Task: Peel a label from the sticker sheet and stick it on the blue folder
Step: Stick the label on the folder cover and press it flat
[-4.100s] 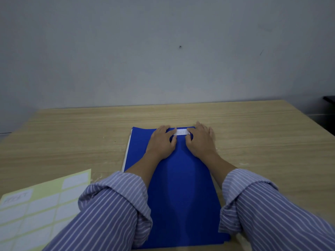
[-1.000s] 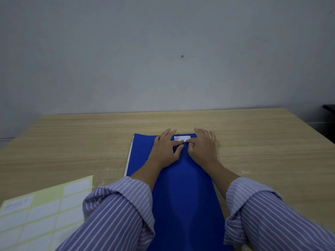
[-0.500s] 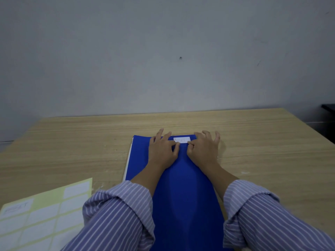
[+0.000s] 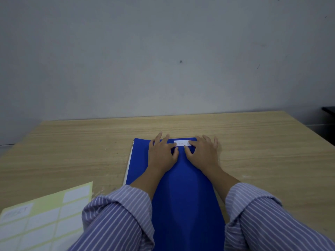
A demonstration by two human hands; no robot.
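The blue folder (image 4: 183,187) lies lengthwise on the wooden table in front of me. A small white label (image 4: 182,143) with faint writing sits flat near the folder's far edge. My left hand (image 4: 163,153) lies flat on the folder just left of the label, its index finger touching the label's left end. My right hand (image 4: 202,153) lies flat on the right, fingers spread, its fingertips on the label's right end. The yellow sticker sheet (image 4: 41,218) with several white labels lies at the near left.
The wooden table (image 4: 262,151) reaches back to a plain grey wall. A dark object (image 4: 329,110) shows at the far right edge, beyond the table. Striped sleeves cover both my forearms at the bottom of the view.
Both hands have flattened and spread on the folder, thumbs drawn apart from the middle. More of the label shows between them. The view has shifted slightly.
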